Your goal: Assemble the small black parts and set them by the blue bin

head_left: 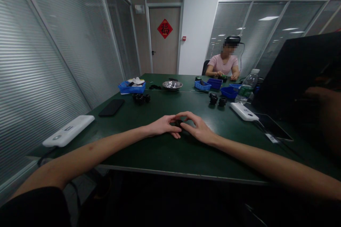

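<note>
Between my two hands, just over the green table (149, 152), is a small round black part (178, 123). My left hand (165, 126) closes on it from the left, with the thumb against its near side and the lower fingers beneath. From the right, my right hand (196, 127) pinches the same part between thumb and fingers. Its lower side is hidden by the fingers. Similar black parts stand in a group (140, 98) at the left and in another (213, 99) at the right.
A black phone (112, 108) and white device (68, 131) lie left; another white device (243, 111), tablet (274, 126) and bottle (247, 88) are right. Farther back are a metal bowl (172, 85), blue trays (131, 87) and a seated person (224, 63).
</note>
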